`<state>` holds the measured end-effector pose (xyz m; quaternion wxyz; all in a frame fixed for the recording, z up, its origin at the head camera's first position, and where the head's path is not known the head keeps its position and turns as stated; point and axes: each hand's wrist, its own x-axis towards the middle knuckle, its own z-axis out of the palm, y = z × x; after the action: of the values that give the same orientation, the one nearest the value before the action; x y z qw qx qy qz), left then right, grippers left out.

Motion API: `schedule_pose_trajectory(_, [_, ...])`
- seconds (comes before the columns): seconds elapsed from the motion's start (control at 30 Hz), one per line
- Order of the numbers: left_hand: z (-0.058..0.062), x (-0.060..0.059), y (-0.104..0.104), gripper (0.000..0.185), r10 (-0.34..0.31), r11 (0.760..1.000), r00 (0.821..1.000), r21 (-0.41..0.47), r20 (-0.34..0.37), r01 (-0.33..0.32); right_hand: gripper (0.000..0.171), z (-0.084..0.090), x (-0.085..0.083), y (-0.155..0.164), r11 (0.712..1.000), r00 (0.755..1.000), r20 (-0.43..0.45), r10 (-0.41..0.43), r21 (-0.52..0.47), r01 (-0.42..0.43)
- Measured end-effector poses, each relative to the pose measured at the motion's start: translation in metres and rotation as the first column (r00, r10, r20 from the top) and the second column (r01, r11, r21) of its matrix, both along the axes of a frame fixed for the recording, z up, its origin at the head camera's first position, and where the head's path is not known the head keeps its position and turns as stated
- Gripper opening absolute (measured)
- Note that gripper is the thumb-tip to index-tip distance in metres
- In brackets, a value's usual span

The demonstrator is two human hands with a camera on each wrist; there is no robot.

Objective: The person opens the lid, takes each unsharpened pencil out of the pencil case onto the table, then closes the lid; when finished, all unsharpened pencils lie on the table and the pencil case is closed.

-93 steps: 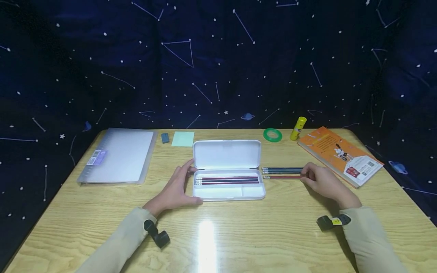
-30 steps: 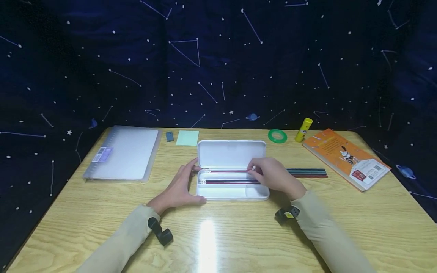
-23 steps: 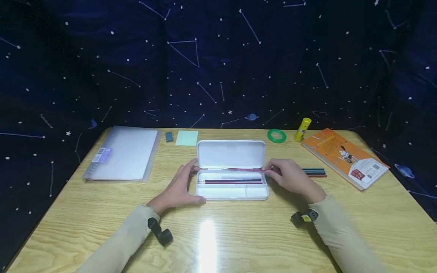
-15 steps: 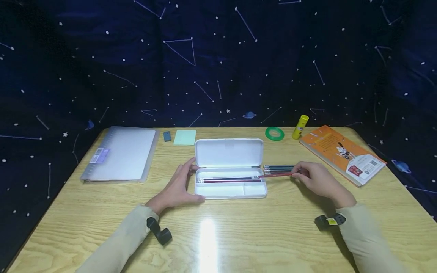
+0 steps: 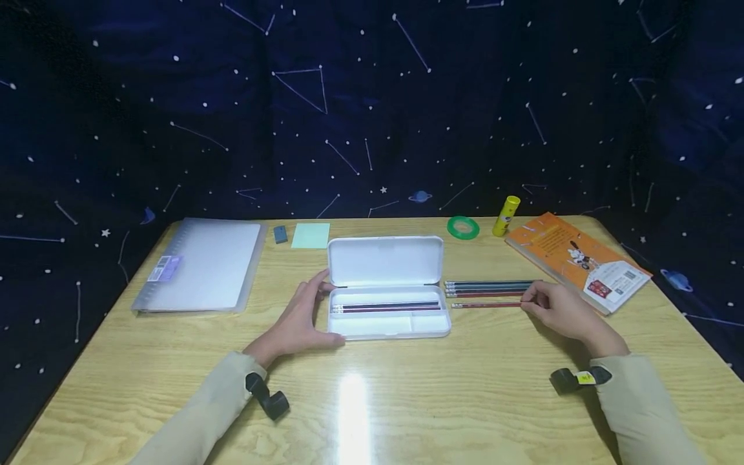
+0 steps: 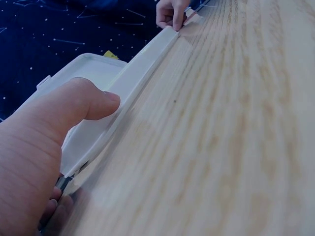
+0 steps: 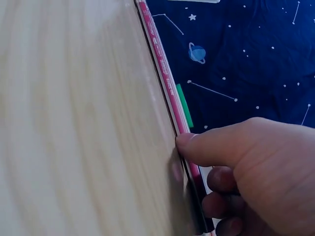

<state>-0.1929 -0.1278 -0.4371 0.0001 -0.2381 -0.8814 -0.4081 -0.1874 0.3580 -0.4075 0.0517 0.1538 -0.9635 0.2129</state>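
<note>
A white pencil case (image 5: 388,326) lies open in the middle of the wooden table (image 5: 372,400), lid (image 5: 385,261) upright, with two pencils (image 5: 386,307) inside. My left hand (image 5: 308,316) grips its left end, thumb on the front wall; the left wrist view shows this thumb (image 6: 93,101) against the case (image 6: 142,61). To the right of the case, my right hand (image 5: 531,302) pinches the far end of a red pencil (image 5: 485,305) that lies on the table. The right wrist view shows my thumb (image 7: 211,145) on that pencil (image 7: 165,78). Several more pencils (image 5: 488,287) lie just behind it.
A translucent folder (image 5: 197,265) lies at the back left, with a small grey eraser (image 5: 281,234) and green sticky notes (image 5: 311,236) beside it. A green tape roll (image 5: 463,228), a yellow glue stick (image 5: 506,216) and an orange book (image 5: 578,261) sit at the back right.
My right hand lifted a red pencil out of the case, carried it to the right and set it down in front of the other pencils. The left hand stayed on the case.
</note>
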Motion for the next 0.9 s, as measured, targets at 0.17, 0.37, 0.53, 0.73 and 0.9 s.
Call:
schedule_pose_trajectory(0.17, [-0.001,0.0,-0.001,0.122,0.0,1.0,1.0,0.001,0.005,0.0,0.013,-0.002,-0.004,-0.005,1.0,0.999,-0.04,-0.017,-0.009,0.017])
schedule_pose_trajectory(0.37, [-0.002,0.001,-0.001,0.122,-0.007,1.0,1.0,0.0,-0.003,0.007,0.014,0.0,-0.011,-0.015,0.999,0.999,-0.026,-0.025,0.032,0.026])
schedule_pose_trajectory(0.53, [-0.001,0.0,-0.001,0.122,-0.004,1.0,1.0,-0.002,-0.009,0.004,0.016,0.008,-0.015,-0.032,0.999,0.999,-0.022,0.037,0.012,-0.037])
schedule_pose_trajectory(0.73, [0.001,0.0,0.0,0.122,-0.008,1.0,1.0,0.001,-0.013,0.008,0.012,0.015,-0.023,-0.073,0.993,0.994,0.035,0.107,-0.044,-0.106])
schedule_pose_trajectory(0.9, [0.002,0.001,-0.001,0.123,-0.013,1.0,1.0,0.002,-0.012,0.013,0.008,0.017,-0.028,-0.117,0.98,0.978,0.081,0.191,-0.069,-0.186])
